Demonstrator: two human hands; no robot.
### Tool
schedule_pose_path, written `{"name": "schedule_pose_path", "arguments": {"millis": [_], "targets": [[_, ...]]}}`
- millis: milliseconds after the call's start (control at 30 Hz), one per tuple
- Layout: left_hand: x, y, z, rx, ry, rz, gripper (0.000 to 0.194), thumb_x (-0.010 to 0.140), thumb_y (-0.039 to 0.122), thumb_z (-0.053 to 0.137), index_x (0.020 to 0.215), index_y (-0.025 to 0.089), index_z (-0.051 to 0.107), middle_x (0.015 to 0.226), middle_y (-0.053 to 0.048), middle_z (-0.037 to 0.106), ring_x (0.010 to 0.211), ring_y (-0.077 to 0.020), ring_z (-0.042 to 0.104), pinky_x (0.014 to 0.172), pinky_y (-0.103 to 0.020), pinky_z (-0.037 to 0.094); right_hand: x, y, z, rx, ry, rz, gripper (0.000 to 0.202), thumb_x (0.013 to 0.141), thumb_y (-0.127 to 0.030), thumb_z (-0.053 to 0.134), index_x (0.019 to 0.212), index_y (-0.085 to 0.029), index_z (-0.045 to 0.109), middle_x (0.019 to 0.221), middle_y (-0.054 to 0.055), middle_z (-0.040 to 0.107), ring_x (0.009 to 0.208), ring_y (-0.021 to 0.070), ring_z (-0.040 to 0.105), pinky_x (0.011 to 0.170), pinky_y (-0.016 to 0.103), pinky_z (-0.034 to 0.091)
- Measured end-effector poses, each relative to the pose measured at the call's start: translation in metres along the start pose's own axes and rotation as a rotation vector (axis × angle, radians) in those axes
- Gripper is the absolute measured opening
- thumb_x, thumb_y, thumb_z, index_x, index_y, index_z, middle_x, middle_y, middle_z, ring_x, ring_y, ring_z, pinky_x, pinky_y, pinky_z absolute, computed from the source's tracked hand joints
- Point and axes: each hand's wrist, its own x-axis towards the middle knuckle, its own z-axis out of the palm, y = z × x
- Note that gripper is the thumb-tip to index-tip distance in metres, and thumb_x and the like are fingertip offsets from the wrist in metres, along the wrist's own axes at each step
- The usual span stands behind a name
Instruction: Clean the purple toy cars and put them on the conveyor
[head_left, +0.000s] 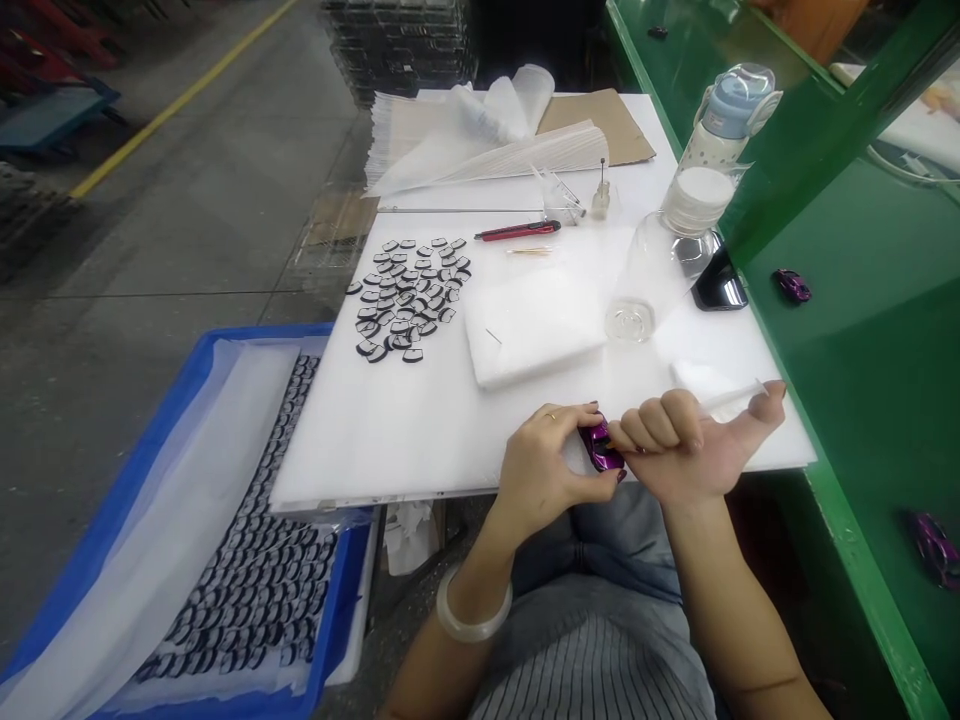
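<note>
A small purple toy car (600, 446) is pinched between the thumb and fingers of my left hand (536, 470), just above the table's front edge. My right hand (679, 450) is at the car's right side, its fingers curled and their tips against or very near the car. The right thumb sticks out to the right, with a thin whitish sliver at its tip. What the curled right fingers hold, if anything, is hidden. Behind the hands lies a white foam pad (536, 325) with a thin dark pin-like piece on it.
Many small black-rimmed parts (409, 295) lie on the table's left. Farther back are a red cutter (517, 231), wooden sticks (529, 251), a small bottle (601, 200) and foam sheets (487, 150). A water bottle (675, 220) and phone (720, 280) stand right. Purple cars (792, 286) dot the green conveyor; a blue tray (341, 600) is left.
</note>
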Motion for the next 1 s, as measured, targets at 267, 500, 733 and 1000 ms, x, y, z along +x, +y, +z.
{"name": "schedule_pose_path", "arguments": {"millis": [267, 500, 733, 1000], "targets": [[0.001, 0.001, 0.0, 0.003, -0.009, -0.02, 0.043, 0.057, 0.016, 0.078, 0.1, 0.02, 0.07, 0.115, -0.007, 0.073, 0.107, -0.0266, 0.067, 0.095, -0.045, 0.055, 0.0, 0.001, 0.005, -0.024, 0.017, -0.02, 0.075, 0.08, -0.088, 0.036, 0.049, -0.021, 0.028, 0.041, -0.005, 0.014, 0.04, 0.0104, 0.015, 0.044, 0.029, 0.02], [0.001, 0.001, 0.0, 0.005, -0.011, -0.02, 0.042, 0.059, 0.017, 0.078, 0.1, 0.022, 0.07, 0.116, -0.006, 0.073, 0.107, -0.0269, 0.067, 0.095, -0.046, 0.055, -0.001, 0.002, 0.007, -0.079, 0.056, -0.032, 0.076, 0.077, -0.091, 0.032, 0.048, -0.021, 0.028, 0.041, -0.005, 0.013, 0.04, 0.011, 0.016, 0.044, 0.03, 0.021], [0.0, 0.0, 0.001, 0.011, -0.006, -0.013, 0.043, 0.058, 0.017, 0.078, 0.099, 0.023, 0.069, 0.116, -0.006, 0.073, 0.107, -0.0275, 0.067, 0.095, -0.047, 0.055, -0.002, 0.005, 0.01, -0.146, 0.041, -0.109, 0.072, 0.082, -0.087, 0.024, 0.051, -0.022, 0.031, 0.043, -0.004, 0.016, 0.043, 0.0131, 0.018, 0.048, 0.031, 0.024], [0.0, -0.002, 0.002, 0.037, 0.011, 0.003, 0.045, 0.056, 0.017, 0.082, 0.1, 0.02, 0.069, 0.115, -0.007, 0.074, 0.106, -0.0274, 0.068, 0.093, -0.047, 0.056, -0.011, 0.009, 0.018, -0.268, -0.037, -0.235, 0.069, 0.082, -0.085, 0.025, 0.053, -0.022, 0.031, 0.042, -0.004, 0.021, 0.042, 0.013, 0.019, 0.049, 0.032, 0.021]]}}
